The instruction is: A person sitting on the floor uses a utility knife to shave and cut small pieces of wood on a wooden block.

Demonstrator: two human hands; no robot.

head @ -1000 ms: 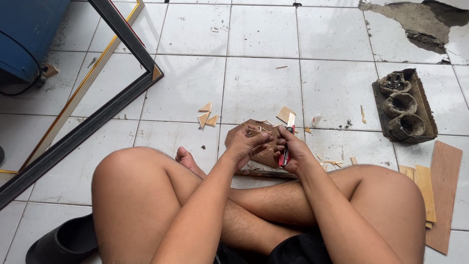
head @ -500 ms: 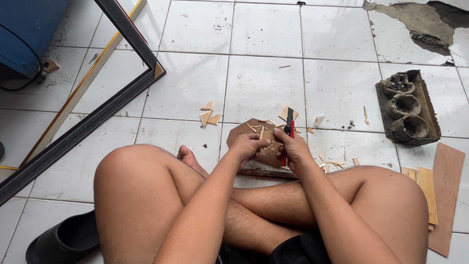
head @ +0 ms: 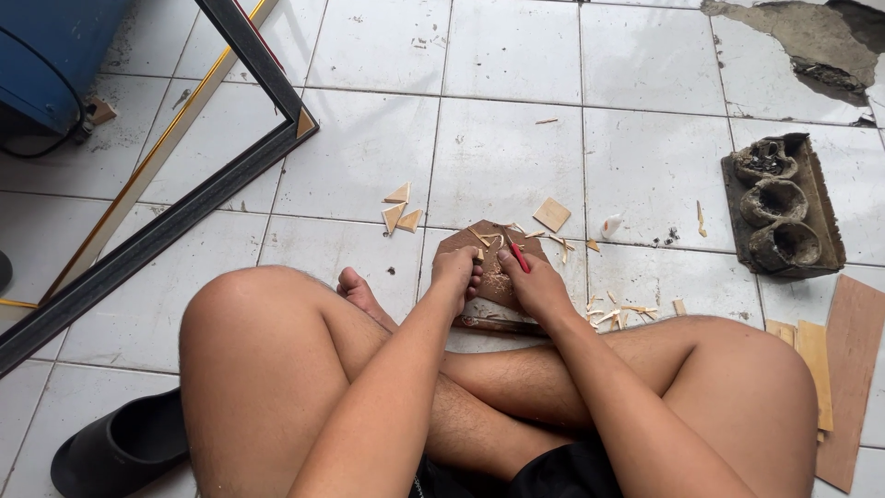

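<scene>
I sit cross-legged on a white tiled floor. A brown board [head: 461, 242] lies on the tiles in front of my feet. My left hand [head: 456, 272] presses down on its near part, fingers curled over something small that I cannot make out. My right hand [head: 535, 288] grips a red-handled tool [head: 519, 256] whose tip points at the board between the two hands. Pale wood shavings [head: 548, 240] lie on and around the board.
Small wooden triangles [head: 400, 210] and a wooden square [head: 551, 214] lie beyond the board. A black and gold frame [head: 166, 217] crosses the left side, a blue container [head: 51, 51] behind it. A dark moulded tray [head: 779, 207] and wooden planks [head: 843, 369] sit right; a black sandal [head: 120, 447] lower left.
The red tool has tipped from upright to slanting down toward the board. Both hands have lowered slightly onto the board.
</scene>
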